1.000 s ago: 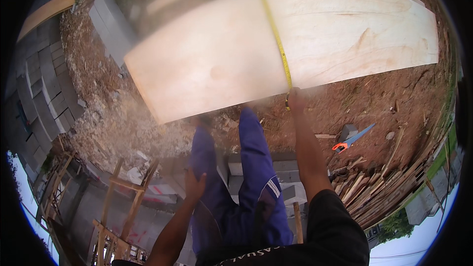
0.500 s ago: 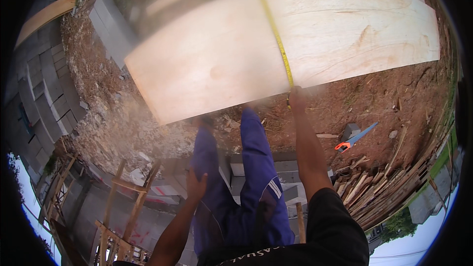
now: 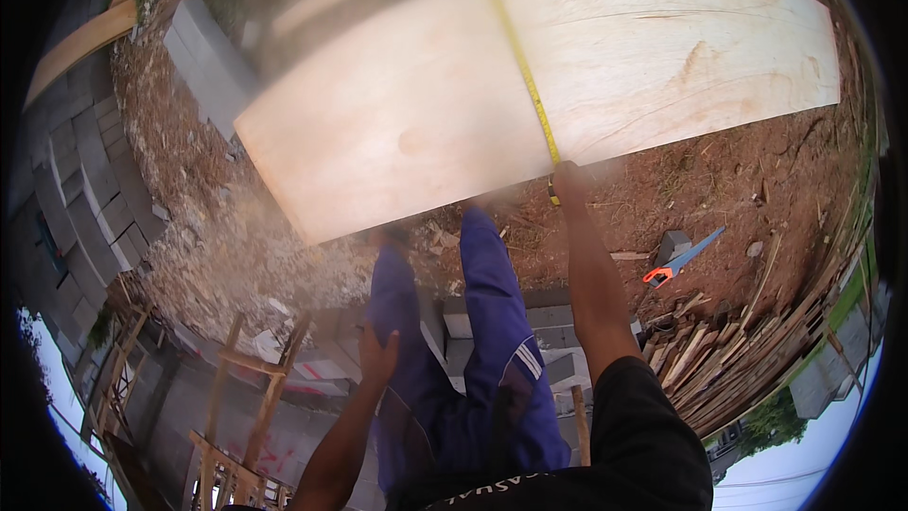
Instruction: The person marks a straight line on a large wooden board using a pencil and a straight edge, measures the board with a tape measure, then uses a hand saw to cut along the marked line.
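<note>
A large pale plywood sheet (image 3: pixel 416 104) lies in front of me. Across its width runs the yellow blade of a tape measure (image 3: pixel 535 95), blurred toward the far edge. My right hand (image 3: pixel 567 178) is closed on the tape measure at the sheet's near edge, and part of its dark case shows beside the fingers. On my left thigh, near the knee, rests my left hand (image 3: pixel 379 356), empty, with the thumb apart from the fingers.
A handsaw (image 3: pixel 683 258) with an orange handle leans by a grey block (image 3: pixel 672 246) on reddish soil to the right. Below it lies a pile of wood strips (image 3: pixel 719 360). Grey blocks (image 3: pixel 85 180) are stacked at the left, with a timber frame (image 3: pixel 251 360) at lower left.
The view has shifted slightly, so the plywood sits a little higher. My right hand still grips the tape measure at the near edge, and my left hand stays on the thigh.
</note>
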Demonstrator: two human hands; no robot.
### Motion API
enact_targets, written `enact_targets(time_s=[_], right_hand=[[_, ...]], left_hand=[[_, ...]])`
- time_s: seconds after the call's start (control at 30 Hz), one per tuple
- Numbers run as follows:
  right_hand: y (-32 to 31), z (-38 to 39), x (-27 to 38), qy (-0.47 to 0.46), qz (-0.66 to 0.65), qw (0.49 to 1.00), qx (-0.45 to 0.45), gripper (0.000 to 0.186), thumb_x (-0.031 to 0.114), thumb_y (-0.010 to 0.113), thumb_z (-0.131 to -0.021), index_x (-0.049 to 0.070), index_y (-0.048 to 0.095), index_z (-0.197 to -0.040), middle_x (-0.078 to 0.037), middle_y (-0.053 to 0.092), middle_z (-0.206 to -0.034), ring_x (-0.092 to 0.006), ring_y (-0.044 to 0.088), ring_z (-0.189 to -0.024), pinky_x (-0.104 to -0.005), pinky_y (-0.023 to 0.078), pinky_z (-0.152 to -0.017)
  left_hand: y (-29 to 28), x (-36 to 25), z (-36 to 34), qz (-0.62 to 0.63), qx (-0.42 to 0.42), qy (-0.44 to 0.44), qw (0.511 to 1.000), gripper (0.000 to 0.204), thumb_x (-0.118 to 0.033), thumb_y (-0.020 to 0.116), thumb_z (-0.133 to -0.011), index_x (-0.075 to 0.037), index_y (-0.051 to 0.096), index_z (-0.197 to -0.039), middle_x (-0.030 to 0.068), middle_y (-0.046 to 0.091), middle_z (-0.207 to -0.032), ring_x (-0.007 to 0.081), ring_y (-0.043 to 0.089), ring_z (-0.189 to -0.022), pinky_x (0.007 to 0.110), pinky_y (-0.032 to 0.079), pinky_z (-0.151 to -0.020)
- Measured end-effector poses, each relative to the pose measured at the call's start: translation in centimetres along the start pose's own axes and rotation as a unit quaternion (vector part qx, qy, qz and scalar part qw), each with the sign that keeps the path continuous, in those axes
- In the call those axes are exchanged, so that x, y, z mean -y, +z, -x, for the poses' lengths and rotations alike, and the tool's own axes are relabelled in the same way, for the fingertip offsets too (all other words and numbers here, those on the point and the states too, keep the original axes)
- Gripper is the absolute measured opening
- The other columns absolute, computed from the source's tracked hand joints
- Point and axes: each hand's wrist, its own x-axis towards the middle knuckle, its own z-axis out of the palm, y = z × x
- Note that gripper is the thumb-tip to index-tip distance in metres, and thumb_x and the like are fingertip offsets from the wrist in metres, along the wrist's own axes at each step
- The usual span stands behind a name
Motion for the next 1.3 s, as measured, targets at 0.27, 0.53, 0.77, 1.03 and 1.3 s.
enact_targets(time_s=[0.27, 0.53, 0.77, 1.03, 1.3], right_hand=[[0.6, -2.5, -2.2, 0.031, 0.060, 0.997, 0.028, 0.041, 0.032, 0.051, -0.092, 0.010, 0.072, -0.119, -0.020, 0.070, -0.122, -0.0394, 0.066, -0.114, -0.0490, 0.052, -0.099], [-4.5, 3.1, 2.1, 0.052, -0.041, 0.998, 0.019, 0.045, 0.038, 0.059, -0.090, 0.003, 0.072, -0.114, -0.020, 0.074, -0.109, -0.0373, 0.070, -0.103, -0.0471, 0.054, -0.092], [-9.6, 10.0, 4.2, -0.045, -0.077, 0.996, 0.007, 0.049, 0.036, 0.083, -0.078, -0.004, 0.066, -0.102, -0.018, 0.072, -0.085, -0.0312, 0.069, -0.078, -0.0436, 0.054, -0.073], [-9.1, 12.4, 4.6, -0.044, -0.248, 0.967, 0.026, 0.038, 0.023, 0.079, -0.078, 0.001, 0.067, -0.107, -0.010, 0.068, -0.079, -0.0169, 0.065, -0.069, -0.0352, 0.053, -0.064], [-17.7, 7.4, 5.2, -0.018, -0.402, 0.915, 0.007, 0.023, 0.010, 0.076, -0.084, 0.001, 0.065, -0.102, -0.003, 0.063, -0.079, -0.0105, 0.058, -0.071, -0.0303, 0.048, -0.064]], left_hand=[[-0.3, -2.3, -3.7, 0.153, -0.009, 0.014, 0.988, 0.077, -0.031, 0.070, -0.095, 0.009, 0.035, -0.152, 0.0319, 0.051, -0.141, 0.0396, 0.056, -0.127, 0.044, 0.044, -0.107], [0.4, -7.7, -4.3, 0.171, 0.005, 0.022, 0.985, 0.071, -0.029, 0.070, -0.094, 0.010, 0.042, -0.147, 0.0326, 0.054, -0.139, 0.0444, 0.055, -0.127, 0.048, 0.042, -0.109], [-4.4, -10.1, -5.5, 0.093, 0.074, 0.113, 0.987, 0.076, -0.032, 0.070, -0.093, 0.009, 0.039, -0.149, 0.0315, 0.052, -0.140, 0.0427, 0.053, -0.128, 0.047, 0.041, -0.109], [-8.1, -11.5, -5.6, 0.151, 0.078, 0.054, 0.984, 0.077, -0.032, 0.069, -0.096, 0.009, 0.035, -0.152, 0.0294, 0.049, -0.147, 0.0373, 0.059, -0.124, 0.042, 0.045, -0.107], [-5.2, -19.5, -2.7, 0.096, 0.085, 0.031, 0.991, 0.076, -0.035, 0.064, -0.098, 0.010, 0.034, -0.152, 0.0300, 0.053, -0.143, 0.0386, 0.057, -0.129, 0.042, 0.044, -0.108]])
